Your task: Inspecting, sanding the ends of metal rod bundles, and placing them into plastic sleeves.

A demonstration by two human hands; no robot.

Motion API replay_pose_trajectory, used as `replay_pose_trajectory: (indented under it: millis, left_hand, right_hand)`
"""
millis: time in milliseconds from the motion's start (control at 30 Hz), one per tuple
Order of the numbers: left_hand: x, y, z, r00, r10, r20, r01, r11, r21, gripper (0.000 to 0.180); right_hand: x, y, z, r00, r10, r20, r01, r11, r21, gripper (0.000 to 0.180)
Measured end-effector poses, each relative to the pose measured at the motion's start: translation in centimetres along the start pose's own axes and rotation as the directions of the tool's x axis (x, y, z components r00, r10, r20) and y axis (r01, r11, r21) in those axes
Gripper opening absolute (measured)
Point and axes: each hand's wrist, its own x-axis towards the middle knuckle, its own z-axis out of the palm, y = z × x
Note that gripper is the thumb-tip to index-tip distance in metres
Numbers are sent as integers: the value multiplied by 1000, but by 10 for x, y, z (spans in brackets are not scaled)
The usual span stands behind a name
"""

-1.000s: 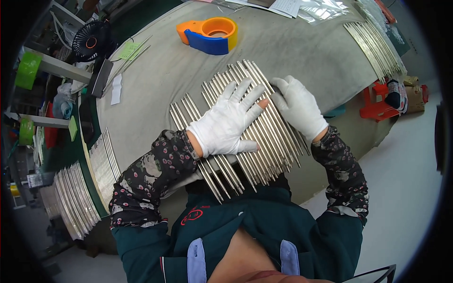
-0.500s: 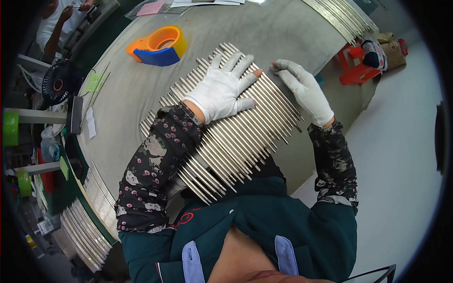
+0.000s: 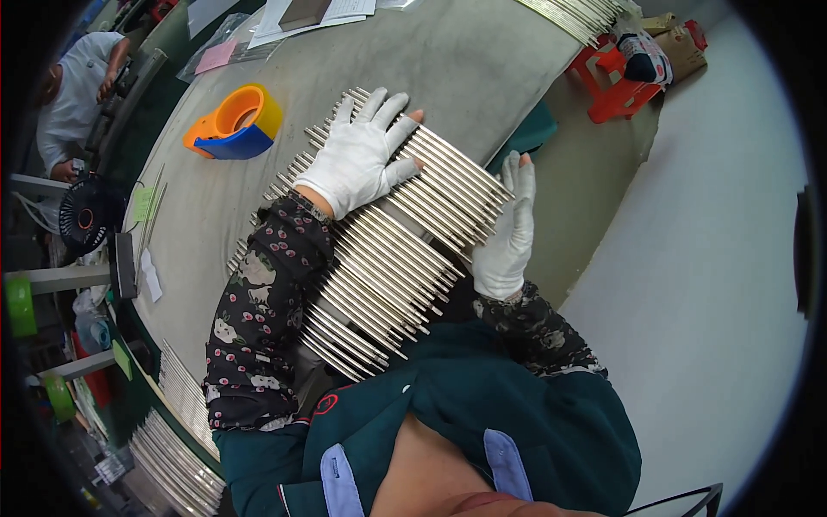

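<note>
Many thin metal rods [image 3: 387, 267] lie side by side in a slanting layer over the near edge of the table. A gap divides the far group from the nearer ones. My left hand [image 3: 357, 159], in a white glove with some bare fingertips, rests flat on the far group with its fingers spread. At the right ends of that group stands my right hand [image 3: 508, 228], gloved the same way. Its fingers are stretched out and its palm side faces the rod ends, touching or nearly so.
An orange, yellow and blue tape dispenser [image 3: 234, 123] stands on the grey table [image 3: 362, 60]. More rods lie at the far right [image 3: 577, 17] and lower left [image 3: 177, 465]. A black fan [image 3: 86, 214] is at left, near a person in white [image 3: 77, 103]. Red stool [image 3: 616, 82] beyond.
My right hand has come down and left to the rod ends, its fingers now upright. The far group of rods has parted from the rest, leaving a gap. The whole view has shifted.
</note>
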Motion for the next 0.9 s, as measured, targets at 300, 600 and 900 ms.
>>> replay_pose_trajectory:
  millis: [300, 600, 900]
  left_hand:
    - [-18, -55, 14, 948, -304, -93, 227, 853, -470, 60]
    - [-35, -59, 7, 994, -110, 5, 104, 925, -366, 64]
    - [-36, -7, -8, 994, 82, 77, -79, 996, -34, 69]
  right_hand:
    - [0, 12, -17, 995, -85, 46, 84, 996, 22, 72]
    - [1, 19, -18, 986, -112, 125, 113, 994, -3, 69]
    - [-17, -6, -51, 994, 98, 54, -97, 995, -23, 48]
